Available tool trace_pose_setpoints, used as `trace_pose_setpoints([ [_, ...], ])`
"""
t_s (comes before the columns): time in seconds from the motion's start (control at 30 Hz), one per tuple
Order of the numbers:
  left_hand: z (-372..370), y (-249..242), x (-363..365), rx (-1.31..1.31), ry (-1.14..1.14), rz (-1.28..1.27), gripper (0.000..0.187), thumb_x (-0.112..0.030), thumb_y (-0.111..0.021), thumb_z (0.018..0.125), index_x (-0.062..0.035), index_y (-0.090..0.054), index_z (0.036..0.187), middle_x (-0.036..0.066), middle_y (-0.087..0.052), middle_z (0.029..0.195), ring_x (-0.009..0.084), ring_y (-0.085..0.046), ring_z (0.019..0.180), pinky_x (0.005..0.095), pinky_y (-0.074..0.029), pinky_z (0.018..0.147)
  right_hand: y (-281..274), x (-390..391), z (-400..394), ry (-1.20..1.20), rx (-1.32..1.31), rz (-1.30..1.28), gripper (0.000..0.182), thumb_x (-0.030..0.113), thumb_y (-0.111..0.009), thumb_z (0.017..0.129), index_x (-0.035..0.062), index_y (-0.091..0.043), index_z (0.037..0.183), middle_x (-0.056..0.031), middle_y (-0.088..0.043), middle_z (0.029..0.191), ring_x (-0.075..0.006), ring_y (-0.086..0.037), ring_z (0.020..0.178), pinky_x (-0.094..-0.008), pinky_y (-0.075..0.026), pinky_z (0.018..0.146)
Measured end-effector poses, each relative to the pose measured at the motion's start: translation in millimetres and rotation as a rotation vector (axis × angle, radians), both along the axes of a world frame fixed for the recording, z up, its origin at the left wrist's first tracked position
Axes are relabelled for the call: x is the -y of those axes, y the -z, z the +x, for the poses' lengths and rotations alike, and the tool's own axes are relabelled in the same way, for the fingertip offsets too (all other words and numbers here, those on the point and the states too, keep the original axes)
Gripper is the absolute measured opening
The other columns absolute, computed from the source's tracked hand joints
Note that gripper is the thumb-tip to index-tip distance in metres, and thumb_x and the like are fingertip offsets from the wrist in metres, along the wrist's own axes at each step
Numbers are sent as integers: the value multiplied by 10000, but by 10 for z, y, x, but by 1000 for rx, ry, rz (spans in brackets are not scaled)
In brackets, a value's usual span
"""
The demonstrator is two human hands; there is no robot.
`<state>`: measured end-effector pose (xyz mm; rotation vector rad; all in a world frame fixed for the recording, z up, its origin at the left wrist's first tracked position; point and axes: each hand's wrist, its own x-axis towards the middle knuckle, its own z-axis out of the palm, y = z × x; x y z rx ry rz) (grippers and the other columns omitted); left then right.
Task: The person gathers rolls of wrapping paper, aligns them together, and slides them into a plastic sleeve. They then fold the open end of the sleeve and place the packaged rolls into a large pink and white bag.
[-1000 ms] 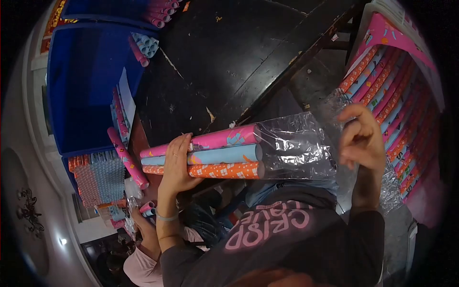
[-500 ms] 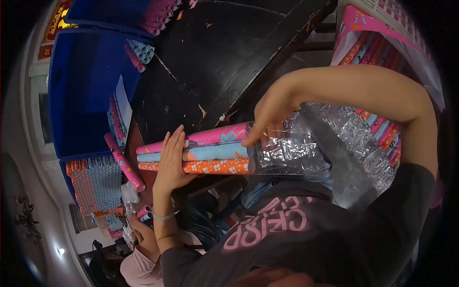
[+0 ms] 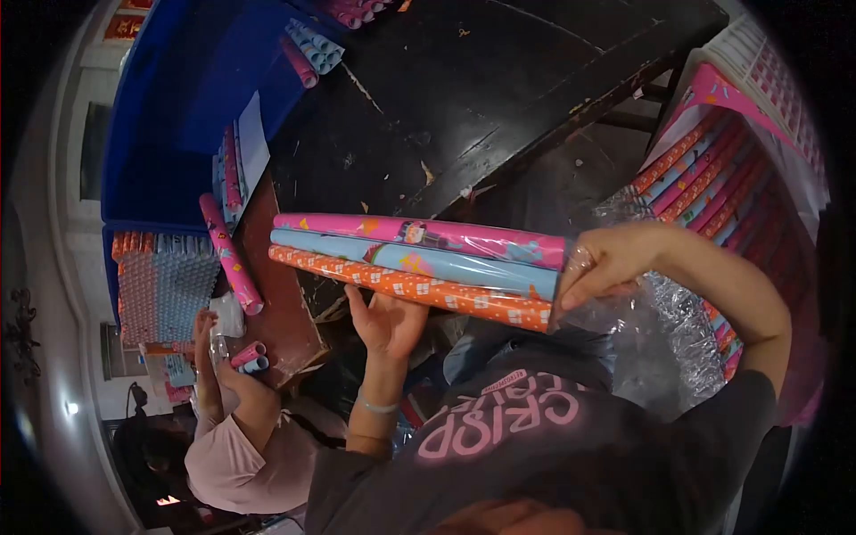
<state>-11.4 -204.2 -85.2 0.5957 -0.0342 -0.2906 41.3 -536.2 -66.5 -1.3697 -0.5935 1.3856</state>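
Note:
Pink, light blue and orange wrapping paper rolls (image 3: 419,260) lie side by side inside a clear plastic sleeve, tilted a little down to the right, in front of my chest. My left hand (image 3: 390,323) holds them from below, palm up, its thumb against the orange roll and its other fingers hidden behind. At the right end, my right hand (image 3: 611,265) is closed on the gathered plastic sleeve (image 3: 575,267), its fingers pinched against the roll ends.
The black table (image 3: 401,116) lies ahead, with a blue bin (image 3: 156,160) at its left. A loose pink roll (image 3: 230,254) rests near the bin. More rolls (image 3: 704,169) fill a container at right, beside crinkled plastic (image 3: 682,334). Another person (image 3: 250,455) sits at lower left.
My left hand has gone from on top of the rolls to underneath. My right hand has closed on the sleeve's end, and the rolls are now raised and tilted.

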Motion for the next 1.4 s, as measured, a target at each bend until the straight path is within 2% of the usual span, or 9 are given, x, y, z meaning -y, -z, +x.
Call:
trace_pose_setpoints([
  [0.2,-14,184,480,-261,-137,55,424,-240,-562,957,-42,-474,1321,118,-551,1297,289,-505,1224,504,-362,1073,353,505,-1069,281,160,-122,265,264,-623,938,33,-712,1031,24,-455,496,-44,-425,431,-249,-325,391],
  [0.4,-521,557,1386,-37,399,273,468,-140,-620,905,-60,-412,1316,69,-550,1225,229,-547,1151,435,-412,1034,1377,698,-2962,898,171,-189,230,272,-625,938,69,-689,852,45,-456,517,-39,-408,429,-247,-307,399],
  [0.6,-1067,1362,2321,-69,980,252,319,-62,-700,842,-30,-569,1131,31,-628,1016,156,-613,975,320,-502,870,2171,89,-4615,1415,-493,-366,335,205,-717,851,84,-619,1147,45,-609,840,-65,-541,698,-238,-434,592],
  [0.67,-1101,1716,2631,-236,1227,378,321,-57,-699,840,-40,-580,1138,58,-631,1083,180,-611,1019,343,-493,907,2314,-329,-4775,1572,-535,-297,311,224,-709,858,103,-622,1130,84,-564,721,-27,-462,595,-205,-340,502],
  [0.87,-1007,1980,3627,-111,1206,380,346,-81,-736,798,-38,-562,1093,39,-614,941,169,-625,860,340,-535,724,2321,-228,-3866,2011,-376,-143,118,235,-623,940,125,-656,912,101,-483,658,-22,-427,567,-213,-317,494],
  [1.07,-949,2369,3760,-17,1126,725,474,-94,-770,752,-6,-539,1157,110,-659,1006,174,-644,905,314,-534,733,2716,1044,-2923,2162,-182,14,205,297,-591,933,124,-622,1038,72,-449,611,-53,-364,435,-241,-278,391],
  [1.13,-721,2315,3529,50,1181,480,491,-137,-774,783,-28,-500,1176,120,-623,1125,188,-615,994,327,-510,818,2490,1423,-2729,1853,-245,-119,198,277,-611,938,121,-640,1055,84,-467,612,-38,-395,483,-206,-306,433],
  [1.3,-430,2512,3165,-4,1269,764,462,-169,-765,803,-56,-510,1171,88,-627,1122,189,-608,1031,336,-494,871,2980,1878,-2351,1690,-403,40,367,378,-636,913,153,-595,1200,68,-349,516,-62,-323,368,-228,-231,337],
  [1.4,-369,2419,2940,-113,1176,632,451,-199,-761,811,-66,-520,1168,71,-631,1106,189,-614,1019,339,-497,870,3093,1811,-2202,1839,-510,29,403,297,-648,908,130,-554,1262,91,-329,466,-27,-286,343,-201,-253,353],
])
